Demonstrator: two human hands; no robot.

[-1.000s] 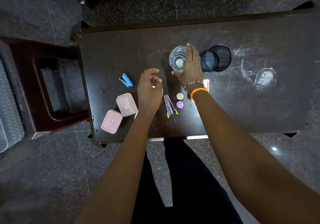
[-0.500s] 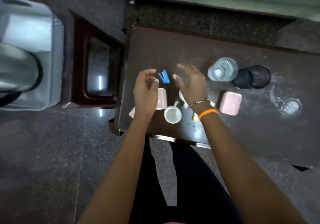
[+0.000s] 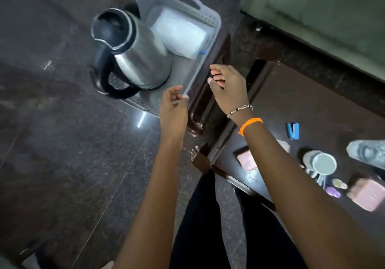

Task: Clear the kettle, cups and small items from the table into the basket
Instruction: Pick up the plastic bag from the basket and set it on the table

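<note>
Kettle of brushed steel with a black handle (image 3: 133, 56) stands inside the pale grey perforated plastic basket (image 3: 210, 22), beside a white folded packet (image 3: 181, 36) whose blue-tipped corner is too blurred to identify. The left hand (image 3: 174, 110) hovers over the basket's near rim, fingers loosely curled, thumb and forefinger nearly meeting; whether they pinch anything I cannot tell. The right hand (image 3: 229, 87), wearing a bead bracelet and an orange band, hangs just beside the rim, fingers relaxed and curled, holding nothing visible. On the dark desk (image 3: 270, 106) lie a blue stapler (image 3: 292, 130), a white mug (image 3: 323, 163), and pink boxes, one (image 3: 246, 160) partly hidden by the forearm. No writing is legible.
</note>
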